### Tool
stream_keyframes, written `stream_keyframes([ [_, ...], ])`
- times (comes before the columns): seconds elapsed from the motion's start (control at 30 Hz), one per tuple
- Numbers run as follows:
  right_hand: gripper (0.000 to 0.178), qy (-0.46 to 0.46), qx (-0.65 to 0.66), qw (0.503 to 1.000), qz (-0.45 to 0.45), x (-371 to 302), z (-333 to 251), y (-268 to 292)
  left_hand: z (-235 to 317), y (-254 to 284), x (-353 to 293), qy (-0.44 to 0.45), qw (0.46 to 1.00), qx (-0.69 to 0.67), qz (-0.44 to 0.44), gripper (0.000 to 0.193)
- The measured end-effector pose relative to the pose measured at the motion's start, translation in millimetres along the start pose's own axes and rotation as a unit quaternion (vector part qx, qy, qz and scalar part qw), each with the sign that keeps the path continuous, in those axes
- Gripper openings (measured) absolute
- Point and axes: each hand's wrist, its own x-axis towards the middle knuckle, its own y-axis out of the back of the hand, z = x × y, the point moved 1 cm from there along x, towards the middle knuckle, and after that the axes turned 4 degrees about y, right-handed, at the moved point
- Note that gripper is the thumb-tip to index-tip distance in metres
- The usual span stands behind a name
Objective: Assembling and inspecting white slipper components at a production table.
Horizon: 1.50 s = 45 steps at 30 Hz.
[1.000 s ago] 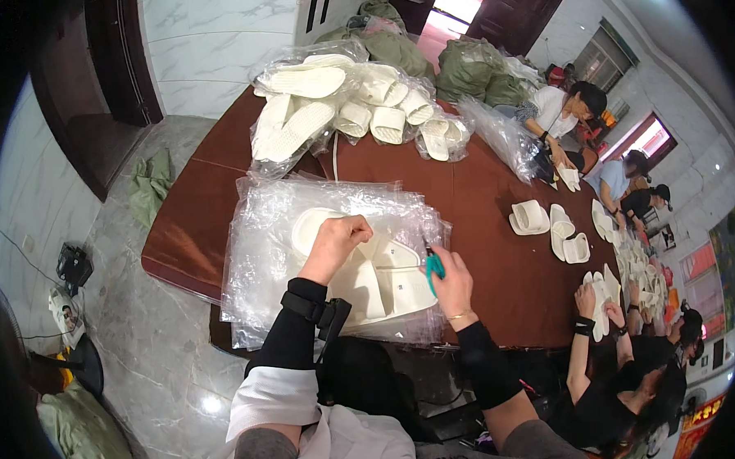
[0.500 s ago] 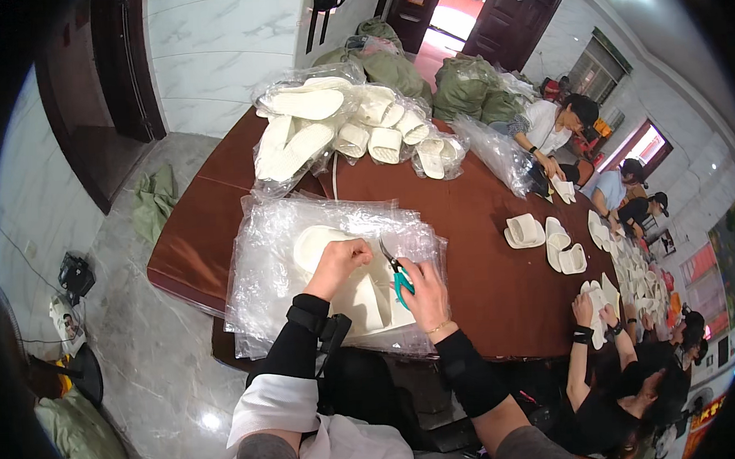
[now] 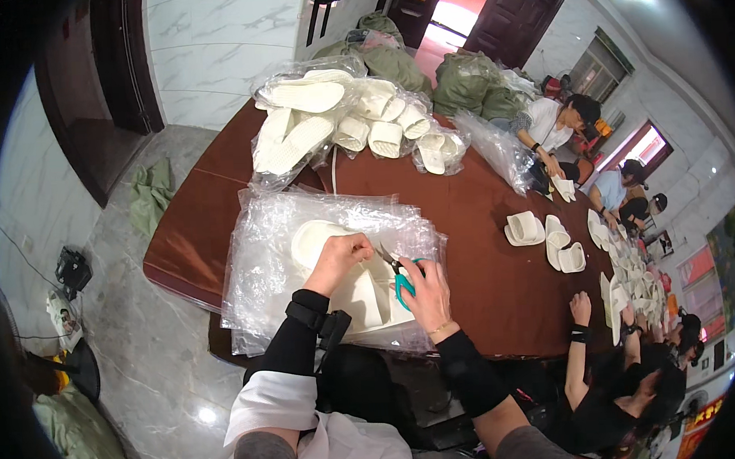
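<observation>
A pair of cream slippers [image 3: 362,302] lies before me on a stack of clear plastic bags [image 3: 261,234]. My left hand [image 3: 341,258] is closed in a pinch above the slippers; whatever its fingertips hold is too small to make out. Close to its right, my right hand [image 3: 429,296] grips small scissors [image 3: 403,284] with teal handles and dark blades. Their handles are spread, and the blade tips point toward my left fingertips. Part of the slippers is covered by my hands.
Bagged cream slippers [image 3: 305,121] are heaped at the back of the brown table [image 3: 477,307]. Loose slippers [image 3: 565,245] lie to the right. Co-workers [image 3: 628,382] handle slippers along the right side. Green sacks [image 3: 464,86] stand behind the table.
The scissors' handles have spread apart in my right hand. My left hand stays nearly in place. At the right, the nearest co-worker's hands have moved apart, one still at a slipper.
</observation>
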Motion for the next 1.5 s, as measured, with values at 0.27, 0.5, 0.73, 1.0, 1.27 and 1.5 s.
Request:
stream_keyframes([
  [0.27,0.044,-0.160,0.001,0.987,0.030,-14.8,57.5,1.2,3.5,14.1,2.1,0.028,0.991,-0.130,0.024,0.008],
  [0.5,0.045,-0.285,-0.099,0.926,-0.228,-82.2,139.4,0.5,61.9,63.7,-17.2,-0.018,0.934,-0.308,0.181,0.009],
  [0.73,0.059,-0.246,-0.051,0.942,-0.223,-97.7,146.7,5.9,60.9,180.4,-130.9,-0.056,0.875,-0.262,0.404,0.012],
  [1.0,0.039,-0.224,0.051,0.973,0.013,-113.5,121.3,19.6,-102.4,233.8,-336.0,0.069,0.726,-0.180,0.660,0.014],
  [1.27,0.024,-0.187,0.098,0.977,0.013,-129.6,55.2,29.9,-236.4,148.0,-351.9,0.252,0.698,-0.230,0.630,0.016],
  [1.5,0.023,-0.191,0.135,0.972,-0.031,-125.5,40.1,19.5,-283.6,128.9,-318.7,0.322,0.754,-0.226,0.526,0.024],
])
